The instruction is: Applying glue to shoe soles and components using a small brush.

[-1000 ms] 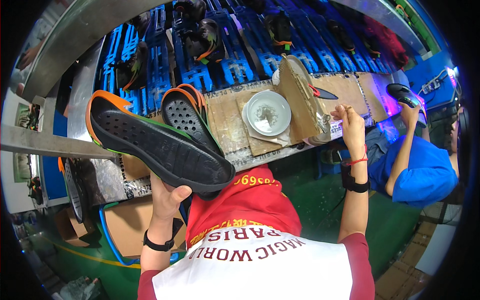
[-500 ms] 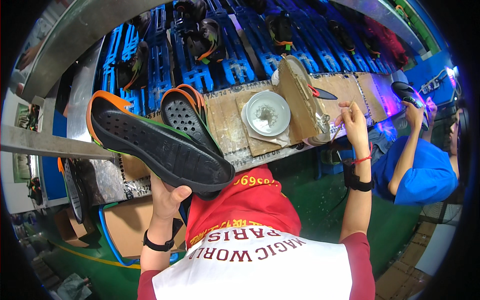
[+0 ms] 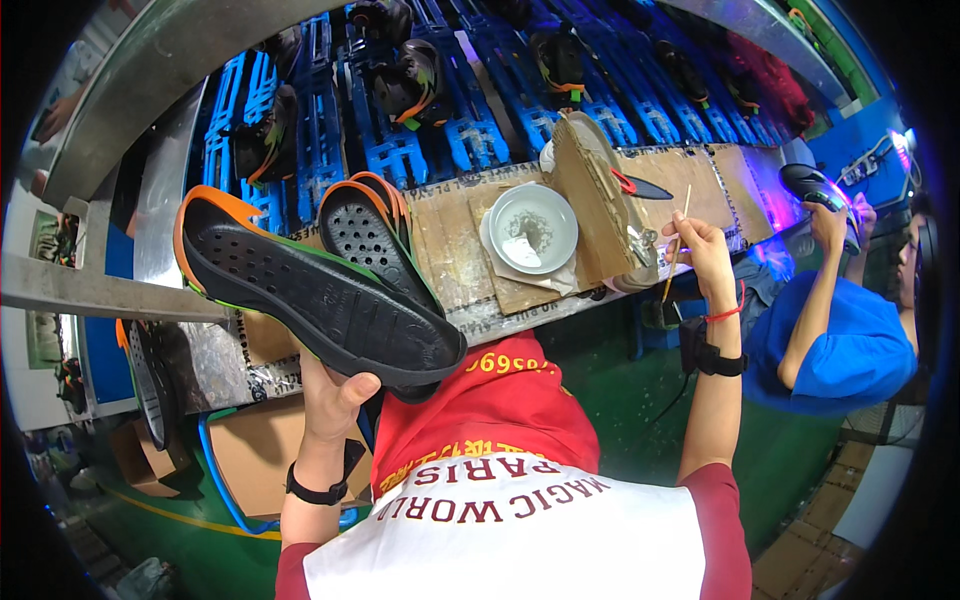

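My left hand (image 3: 338,402) grips a black shoe sole (image 3: 310,295) with an orange and green rim, tilted above the bench edge with its perforated inside facing up. My right hand (image 3: 706,258), raised over the bench's front edge, pinches a thin wooden stick (image 3: 667,287); its tip is too small to make out. Between my hands stands a white bowl (image 3: 568,218) with a little clear liquid in it. More soles (image 3: 360,225) of the same kind lie behind the held one, partly covered by it.
An upright cardboard piece (image 3: 590,215) separates the bowl from scissors (image 3: 645,187). Blue conveyor racks (image 3: 475,140) carrying black shoe parts run behind the bench. At right, a person in blue (image 3: 840,340) handles a shoe. A cardboard box (image 3: 260,455) sits below left.
The stick in my right hand has swung more upright and shows more clearly, as the hand shifted slightly down. A bright reflection now shows in the bowl. My left hand and sole barely moved.
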{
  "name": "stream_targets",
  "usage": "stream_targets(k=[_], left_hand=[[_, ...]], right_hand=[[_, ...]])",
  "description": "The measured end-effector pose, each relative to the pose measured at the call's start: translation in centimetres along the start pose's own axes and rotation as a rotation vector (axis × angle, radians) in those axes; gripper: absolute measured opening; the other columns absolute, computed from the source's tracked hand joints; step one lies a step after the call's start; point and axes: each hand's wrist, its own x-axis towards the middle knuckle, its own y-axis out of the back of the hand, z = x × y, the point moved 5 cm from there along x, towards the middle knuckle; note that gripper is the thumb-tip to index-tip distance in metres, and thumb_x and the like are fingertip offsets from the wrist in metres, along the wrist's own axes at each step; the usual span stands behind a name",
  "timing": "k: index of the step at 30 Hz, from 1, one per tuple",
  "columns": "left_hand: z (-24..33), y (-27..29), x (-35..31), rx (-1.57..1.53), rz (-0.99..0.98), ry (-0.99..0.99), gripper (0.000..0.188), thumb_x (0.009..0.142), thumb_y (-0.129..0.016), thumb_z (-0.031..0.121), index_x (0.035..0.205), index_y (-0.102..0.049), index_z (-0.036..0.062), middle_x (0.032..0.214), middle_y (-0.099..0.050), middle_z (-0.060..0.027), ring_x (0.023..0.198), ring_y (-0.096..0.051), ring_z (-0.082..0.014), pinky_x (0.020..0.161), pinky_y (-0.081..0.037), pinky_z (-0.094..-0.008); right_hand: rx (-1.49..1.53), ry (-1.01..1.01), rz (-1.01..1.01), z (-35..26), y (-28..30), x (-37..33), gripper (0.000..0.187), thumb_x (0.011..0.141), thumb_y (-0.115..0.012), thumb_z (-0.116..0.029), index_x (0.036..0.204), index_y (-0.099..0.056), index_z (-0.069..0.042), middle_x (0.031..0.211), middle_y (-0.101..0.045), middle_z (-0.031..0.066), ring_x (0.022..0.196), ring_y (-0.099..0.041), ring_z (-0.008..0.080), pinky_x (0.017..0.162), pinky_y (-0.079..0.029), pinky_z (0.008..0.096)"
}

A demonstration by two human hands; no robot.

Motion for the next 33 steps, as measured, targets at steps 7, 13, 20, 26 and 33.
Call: stream_targets(k=[7,13,20,26,33], left_hand=[[-0.1,0.0,-0.1,-0.008,0.002,-0.011,0.091,0.064,-0.083,0.033,0.131,-0.034,-0.0015,0.119,-0.05,-0.0097,0.109,-0.052,-0.0198,0.096,-0.041,-0.0335],[-0.2,-0.1,-0.1,0.027,-0.025,0.021,0.098,0.063,-0.083,0.038,0.135,-0.028,-0.0024,0.126,-0.045,-0.0116,0.117,-0.048,-0.0229,0.099,-0.039,-0.0362],[-0.1,-0.1,0.0,0.033,-0.049,0.03,0.098,0.063,-0.083,0.038,0.135,-0.029,-0.0024,0.127,-0.046,-0.0117,0.117,-0.048,-0.0232,0.099,-0.039,-0.0364],[0.1,-0.4,0.1,0.02,-0.027,0.003,0.094,0.063,-0.083,0.037,0.131,-0.033,-0.0024,0.121,-0.048,-0.0107,0.111,-0.051,-0.0211,0.096,-0.041,-0.0342],[0.2,-0.4,0.0,-0.001,-0.009,-0.011,0.09,0.062,-0.083,0.035,0.129,-0.036,-0.0014,0.117,-0.051,-0.0095,0.107,-0.053,-0.0194,0.094,-0.042,-0.0327]], right_hand=[[-0.095,0.101,0.043,1.0,1.0,0.6,0.039,0.092,-0.057,-0.035,0.07,-0.059,-0.004,0.054,-0.048,-0.0028,0.048,-0.038,0.0053,0.046,-0.027,0.022],[-0.149,0.087,0.042,0.5,0.5,0.4,0.037,0.092,-0.057,-0.036,0.071,-0.057,-0.006,0.053,-0.047,-0.0034,0.046,-0.038,0.0047,0.044,-0.027,0.0213],[0.021,-0.047,-0.012,0.8,0.4,0.7,0.033,0.093,-0.055,-0.033,0.073,-0.055,-0.006,0.057,-0.055,0.0002,0.038,-0.036,0.0044,0.035,-0.022,0.0201],[-0.061,-0.019,-0.085,-0.1,-0.2,0.8,0.021,0.089,-0.061,-0.02,0.094,-0.058,0.001,0.061,-0.058,0.0019,0.041,-0.045,0.0046,0.036,-0.032,0.0185],[-0.13,-0.095,-0.203,-0.8,-0.9,0.8,0.024,0.086,-0.066,-0.017,0.098,-0.062,0.004,0.061,-0.059,0.0021,0.042,-0.049,0.005,0.038,-0.038,0.0183]])
